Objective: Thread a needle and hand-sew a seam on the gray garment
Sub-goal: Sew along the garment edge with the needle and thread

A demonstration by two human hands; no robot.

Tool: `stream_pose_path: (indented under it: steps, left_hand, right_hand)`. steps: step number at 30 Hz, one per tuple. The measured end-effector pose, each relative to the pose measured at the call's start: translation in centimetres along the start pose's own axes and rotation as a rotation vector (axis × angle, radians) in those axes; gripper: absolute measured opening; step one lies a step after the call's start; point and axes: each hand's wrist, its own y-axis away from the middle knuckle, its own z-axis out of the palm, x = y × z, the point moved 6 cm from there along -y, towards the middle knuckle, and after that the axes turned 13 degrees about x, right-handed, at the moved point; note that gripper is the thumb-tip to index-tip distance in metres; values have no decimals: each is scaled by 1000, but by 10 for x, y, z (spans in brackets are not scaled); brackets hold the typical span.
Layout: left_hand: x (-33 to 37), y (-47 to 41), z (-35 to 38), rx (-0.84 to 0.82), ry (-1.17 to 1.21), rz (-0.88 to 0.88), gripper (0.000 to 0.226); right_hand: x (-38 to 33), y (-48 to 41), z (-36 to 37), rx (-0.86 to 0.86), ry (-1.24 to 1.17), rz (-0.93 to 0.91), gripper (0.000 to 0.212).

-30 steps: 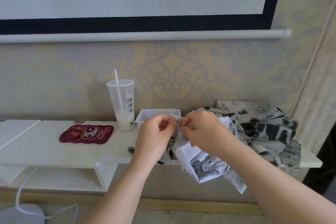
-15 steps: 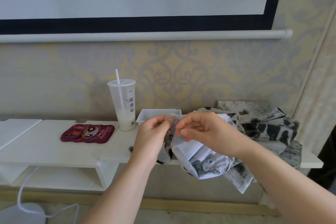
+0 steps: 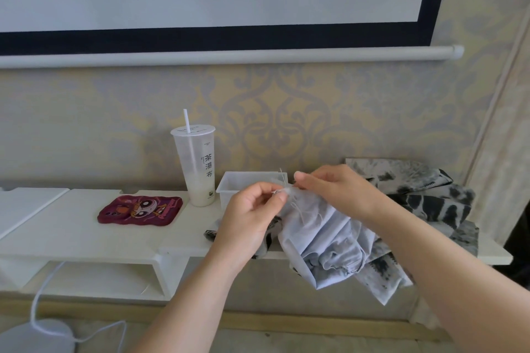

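The gray garment (image 3: pixel 324 241), pale inside and tie-dyed black and white outside, hangs over the front of the white shelf (image 3: pixel 86 232). My left hand (image 3: pixel 252 215) pinches its bunched top edge between thumb and forefinger. My right hand (image 3: pixel 338 192) holds the same edge from the right, fingers curled over the cloth. Thin white thread ends (image 3: pixel 282 176) stick up between the two hands and more trail down the fabric. The needle itself is too small to make out.
A tall plastic cup with a straw (image 3: pixel 198 166) stands behind my left hand. A white plastic box (image 3: pixel 246 183) sits right behind the hands. A maroon cartoon phone case (image 3: pixel 140 209) lies to the left. A white cable (image 3: pixel 43 295) runs down to the floor.
My right hand has opened up its pinch and shifted slightly right along the cloth edge. The left hand keeps its pinch in about the same spot. Loose thread ends now show above the fabric.
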Motion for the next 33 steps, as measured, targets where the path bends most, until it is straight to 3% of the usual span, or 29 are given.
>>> stream_pose_path:
  steps: [3, 7, 9, 12, 14, 15, 19, 25, 30, 33]
  left_hand:
    - [3, 3, 5, -69, -25, 22, 11]
    - [4, 3, 4, -100, -7, 8, 11]
    - [3, 3, 3, -92, 26, -19, 12]
    - [2, 2, 2, -89, 35, -42, 10]
    - [0, 1, 0, -79, 28, -60, 10]
    - [-1, 1, 0, -75, 23, -70, 10]
    - [-4, -2, -2, -78, -14, -94, 10]
    - [-3, 0, 1, -100, -17, -87, 10]
    - [2, 2, 5, -103, -8, -69, 12]
    - [1, 0, 2, -96, -96, -45, 11]
  right_hand:
    - [-1, 3, 11, -158, -155, 70, 35]
    - [-3, -1, 13, -179, -383, 104, 17]
    - [-1, -7, 12, -87, -554, 195, 16]
    - [3, -14, 3, 98, -992, 406, 17]
    - [6, -20, -4, 182, -1091, 389, 16]
    - [7, -22, -8, 210, -1021, 335, 17]
    - [3, -25, -27, 343, -314, -17, 18]
    - [-8, -20, -24, 308, -192, -192, 16]
    - [-14, -6, 14, 73, 42, -377, 16]
    - [-5, -6, 16, 112, 150, -448, 15]
